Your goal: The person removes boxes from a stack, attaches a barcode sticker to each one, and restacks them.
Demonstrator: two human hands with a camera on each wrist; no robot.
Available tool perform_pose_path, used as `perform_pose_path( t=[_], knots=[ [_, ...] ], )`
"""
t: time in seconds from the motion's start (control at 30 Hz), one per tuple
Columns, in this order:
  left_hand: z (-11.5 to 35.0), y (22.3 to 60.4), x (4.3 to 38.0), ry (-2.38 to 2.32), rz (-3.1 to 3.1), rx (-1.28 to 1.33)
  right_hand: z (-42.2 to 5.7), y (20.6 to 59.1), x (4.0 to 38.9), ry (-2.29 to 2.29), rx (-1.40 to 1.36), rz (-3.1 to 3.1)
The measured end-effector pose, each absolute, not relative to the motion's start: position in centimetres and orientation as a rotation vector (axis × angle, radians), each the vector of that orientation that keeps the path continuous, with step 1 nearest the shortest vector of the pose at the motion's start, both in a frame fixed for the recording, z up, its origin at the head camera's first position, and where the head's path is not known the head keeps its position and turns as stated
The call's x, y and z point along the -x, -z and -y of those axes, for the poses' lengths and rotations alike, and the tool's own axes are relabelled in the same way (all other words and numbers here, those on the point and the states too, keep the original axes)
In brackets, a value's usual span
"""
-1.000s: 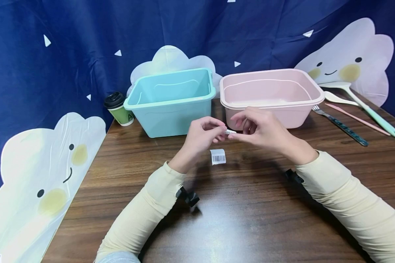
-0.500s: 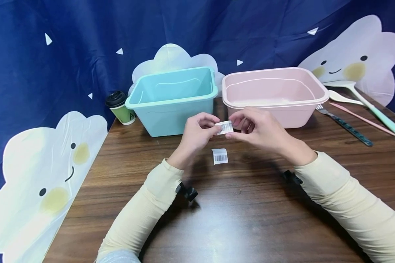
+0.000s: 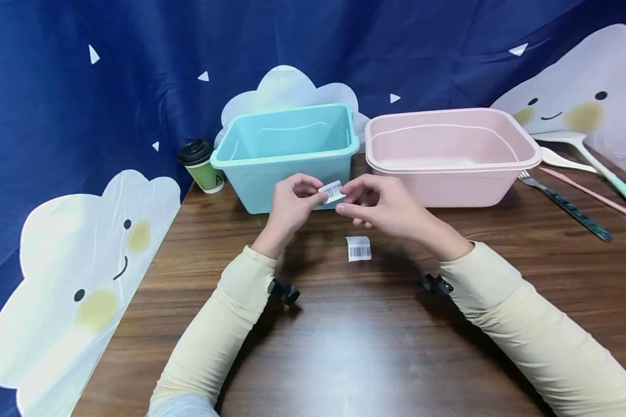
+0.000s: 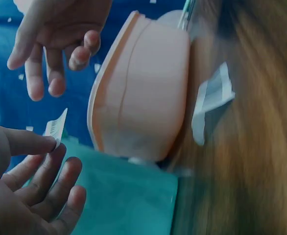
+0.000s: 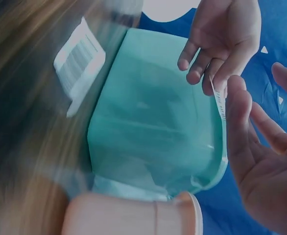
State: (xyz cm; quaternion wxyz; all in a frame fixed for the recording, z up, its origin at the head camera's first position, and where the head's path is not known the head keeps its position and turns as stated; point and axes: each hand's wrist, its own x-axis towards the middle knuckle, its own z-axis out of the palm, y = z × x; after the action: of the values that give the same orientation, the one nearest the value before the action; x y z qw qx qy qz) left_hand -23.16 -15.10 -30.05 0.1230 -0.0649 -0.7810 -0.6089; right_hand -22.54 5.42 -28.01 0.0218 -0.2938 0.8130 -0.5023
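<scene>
My left hand (image 3: 290,202) pinches a small white barcode label (image 3: 331,191) between thumb and fingers, in front of the turquoise bin (image 3: 284,158). In the left wrist view the label (image 4: 57,126) stands up from the thumb tip, slightly curved. My right hand (image 3: 388,202) is just to the right of it, thumb and index finger apart; the left wrist view shows a gap between this hand (image 4: 60,29) and the label. A second barcode label (image 3: 359,249) lies on the wooden table below the hands, one edge curled up in both wrist views.
A pink bin (image 3: 459,190) stands right of the turquoise one. At far left is a green paper cup (image 3: 206,174) with a black lid. On the right lie a fork (image 3: 568,205), a pink stick (image 3: 594,192), a white spoon (image 3: 568,162) and a turquoise-handled utensil (image 3: 612,176).
Both hands have moved left with the label, from between the bins to in front of the turquoise bin. The label has turned its barcode to the head view, and the right fingers have come off it.
</scene>
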Motion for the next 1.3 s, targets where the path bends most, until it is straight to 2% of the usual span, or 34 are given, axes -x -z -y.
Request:
perform_pose_path(
  t=[0.3,0.57,0.93,1.3],
  knots=[
    [18.0,30.2,24.6,1.591,2.344,0.133,-2.9,28.1,23.5,1.577,0.866,-2.433],
    [20.0,30.7,25.2,1.392,2.365,0.222,-0.6,29.2,24.8,1.784,0.88,-2.302],
    [20.6,32.1,26.1,1.347,2.297,0.162,0.9,30.9,25.8,1.835,0.912,-2.242],
    [20.4,31.9,26.4,1.336,2.226,0.113,1.1,31.5,26.3,1.83,1.021,-2.204]
  ],
)
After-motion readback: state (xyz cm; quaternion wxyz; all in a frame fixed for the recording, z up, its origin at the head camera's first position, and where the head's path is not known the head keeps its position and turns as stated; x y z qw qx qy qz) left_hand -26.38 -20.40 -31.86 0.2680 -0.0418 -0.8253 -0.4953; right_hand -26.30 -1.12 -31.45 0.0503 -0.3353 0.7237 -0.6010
